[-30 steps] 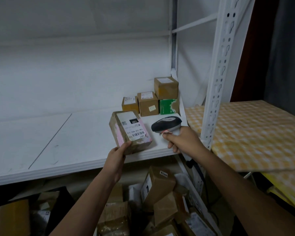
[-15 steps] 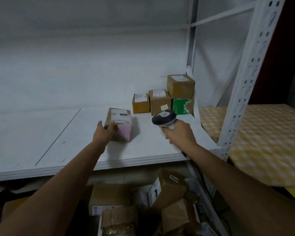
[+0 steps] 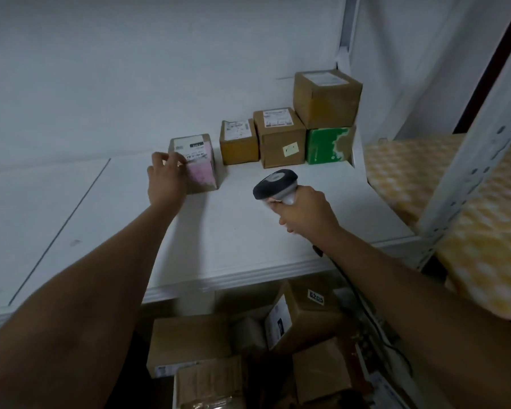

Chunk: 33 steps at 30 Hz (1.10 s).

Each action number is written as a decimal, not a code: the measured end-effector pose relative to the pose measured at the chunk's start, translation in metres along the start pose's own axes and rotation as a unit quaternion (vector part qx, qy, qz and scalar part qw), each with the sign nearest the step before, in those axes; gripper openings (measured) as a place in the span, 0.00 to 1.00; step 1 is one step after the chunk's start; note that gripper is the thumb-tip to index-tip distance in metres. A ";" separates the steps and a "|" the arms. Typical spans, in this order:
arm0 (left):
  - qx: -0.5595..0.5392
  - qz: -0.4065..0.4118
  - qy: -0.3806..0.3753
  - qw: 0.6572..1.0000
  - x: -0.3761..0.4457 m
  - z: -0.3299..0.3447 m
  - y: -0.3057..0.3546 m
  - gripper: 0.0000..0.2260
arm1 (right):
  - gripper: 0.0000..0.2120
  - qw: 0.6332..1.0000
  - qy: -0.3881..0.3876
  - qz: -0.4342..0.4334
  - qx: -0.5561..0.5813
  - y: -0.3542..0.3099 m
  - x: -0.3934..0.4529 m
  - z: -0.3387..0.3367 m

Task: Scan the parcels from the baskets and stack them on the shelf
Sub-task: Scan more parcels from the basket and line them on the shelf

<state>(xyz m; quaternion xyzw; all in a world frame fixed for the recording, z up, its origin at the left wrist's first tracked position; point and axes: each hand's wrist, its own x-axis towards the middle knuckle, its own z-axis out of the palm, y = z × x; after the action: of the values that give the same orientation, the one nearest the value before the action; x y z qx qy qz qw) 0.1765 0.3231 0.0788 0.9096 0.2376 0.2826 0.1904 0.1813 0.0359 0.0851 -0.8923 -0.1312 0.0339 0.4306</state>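
5 parcels stand on the white shelf board (image 3: 106, 231), all toward its back right part. The brown cardboard parcel with a white label and pink patch (image 3: 198, 163) stands apart from the others, a strip of bare board between it and the small brown cardboard box (image 3: 239, 143). The left hand (image 3: 165, 178) grips this pink-patched parcel at its near left edge, fingers curled over the top and onto the label. Just right of the small box is a taller brown cardboard box with a yellow sticker (image 3: 281, 140), then a green and brown box (image 3: 329, 144) near the board's right edge, with a large brown cardboard cube (image 3: 326, 100) stacked on it. The right hand (image 3: 304, 214) holds the grey and white handheld barcode scanner (image 3: 276, 184) by its handle above the board in front of that row, its dark head pointing left; a black cable (image 3: 363, 308) runs from it down past the front edge. Most of the board to the left is bare, crossed by a thin dark seam (image 3: 59, 231). A white perforated metal upright (image 3: 466, 178) closes the shelf's right front corner, with a yellow checked surface (image 3: 460, 246) beyond it. Below the front edge, more brown cardboard parcels (image 3: 304, 320) lie heaped; their container cannot be made out.
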 end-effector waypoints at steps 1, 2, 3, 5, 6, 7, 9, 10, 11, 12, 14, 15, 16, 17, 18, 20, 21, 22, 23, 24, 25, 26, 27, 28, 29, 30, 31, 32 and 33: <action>-0.004 0.009 -0.004 1.000 0.009 0.005 0.003 0.13 | 0.19 1.000 -0.004 0.003 0.003 0.001 0.003 0.001; -0.001 0.015 -0.005 1.000 0.017 0.009 0.006 0.13 | 0.19 1.000 -0.006 0.003 0.005 0.002 0.005 0.000; 0.011 0.016 0.000 1.000 0.024 0.013 0.010 0.13 | 0.19 1.000 -0.007 0.003 0.007 0.003 0.007 0.000; 0.056 0.015 0.023 0.998 0.038 0.020 0.016 0.13 | 0.18 1.000 -0.008 0.000 0.015 0.004 0.008 -0.002; 0.065 0.012 0.024 0.998 0.044 0.024 0.018 0.14 | 0.18 1.000 -0.008 -0.003 0.019 0.005 0.008 -0.003; 0.050 0.007 0.011 0.999 0.050 0.027 0.019 0.15 | 0.17 1.000 -0.009 -0.006 0.022 0.005 0.009 -0.004; 0.002 0.002 -0.034 0.999 0.057 0.034 0.023 0.21 | 0.17 1.000 -0.014 -0.015 0.017 0.006 0.009 -0.004; -0.008 0.003 -0.051 0.999 0.058 0.038 0.024 0.22 | 0.16 1.000 -0.017 -0.020 0.011 0.006 0.009 -0.002; -0.015 0.005 -0.064 0.998 0.058 0.041 0.025 0.24 | 0.16 0.999 -0.020 -0.025 0.004 0.006 0.009 -0.001; -0.021 0.009 -0.078 0.997 0.057 0.043 0.027 0.25 | 0.16 0.999 -0.021 -0.029 -0.002 0.006 0.009 0.000; -0.013 0.027 -0.096 0.995 0.052 0.044 0.029 0.24 | 0.16 0.999 -0.019 -0.030 -0.008 0.006 0.009 0.000; -0.005 0.037 -0.099 0.994 0.049 0.042 0.030 0.23 | 0.16 0.999 -0.016 -0.030 -0.008 0.006 0.008 0.000; 0.002 0.045 -0.100 0.994 0.045 0.039 0.031 0.23 | 0.17 0.999 -0.013 -0.031 -0.008 0.006 0.006 0.000; 0.009 0.056 -0.102 0.993 0.040 0.035 0.033 0.22 | 0.17 0.999 -0.012 -0.031 -0.010 0.006 0.004 0.000; 0.017 0.067 -0.105 0.992 0.035 0.030 0.037 0.20 | 0.17 0.999 -0.011 -0.032 -0.015 0.006 0.000 -0.001; 0.006 0.081 -0.109 0.991 0.022 0.020 0.046 0.17 | 0.16 0.999 -0.009 -0.035 -0.025 0.006 -0.009 -0.001; -0.013 0.082 -0.109 0.991 0.013 0.013 0.052 0.17 | 0.16 0.999 -0.004 -0.039 -0.030 0.005 -0.015 -0.002; -0.032 0.086 -0.107 0.990 0.003 0.006 0.058 0.17 | 0.16 0.999 0.001 -0.041 -0.035 0.005 -0.021 -0.004; -0.047 0.096 -0.103 0.989 -0.009 -0.001 0.063 0.17 | 0.16 0.998 0.005 -0.043 -0.039 0.004 -0.027 -0.005; -0.060 0.110 -0.098 0.987 -0.022 -0.008 0.067 0.17 | 0.16 0.998 0.007 -0.043 -0.042 0.002 -0.034 -0.008; -0.072 0.125 -0.092 0.985 -0.037 -0.017 0.071 0.17 | 0.15 0.998 0.009 -0.042 -0.045 0.001 -0.041 -0.010; -0.085 0.137 -0.086 0.983 -0.053 -0.026 0.074 0.16 | 0.15 0.998 0.010 -0.041 -0.046 -0.001 -0.049 -0.013; -0.095 0.149 -0.081 0.981 -0.070 -0.035 0.076 0.15 | 0.15 0.998 0.012 -0.042 -0.047 -0.002 -0.058 -0.015; -0.109 0.160 -0.076 0.978 -0.086 -0.043 0.075 0.14 | 0.15 0.998 0.013 -0.045 -0.048 -0.004 -0.067 -0.017; -0.122 0.165 -0.074 0.976 -0.103 -0.051 0.072 0.13 | 0.15 0.998 0.012 -0.048 -0.048 -0.006 -0.077 -0.018; -0.133 0.163 -0.075 0.975 -0.120 -0.059 0.068 0.13 | 0.16 0.998 0.010 -0.051 -0.045 -0.007 -0.088 -0.019; -0.140 0.161 -0.077 0.974 -0.138 -0.066 0.063 0.13 | 0.16 0.997 0.009 -0.058 -0.039 -0.007 -0.100 -0.019; -0.145 0.162 -0.075 0.973 -0.156 -0.072 0.057 0.13 | 0.15 0.997 0.009 -0.067 -0.033 -0.006 -0.111 -0.018; -0.149 0.164 -0.071 0.973 -0.174 -0.077 0.051 0.12 | 0.15 0.997 0.007 -0.078 -0.028 -0.004 -0.123 -0.016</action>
<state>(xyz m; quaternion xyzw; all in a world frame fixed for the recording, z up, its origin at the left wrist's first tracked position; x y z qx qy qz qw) 0.0199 0.2040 0.0892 0.9154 0.0264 0.2766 0.2912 0.0650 -0.0062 0.0923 -0.8913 -0.1978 -0.0100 0.4079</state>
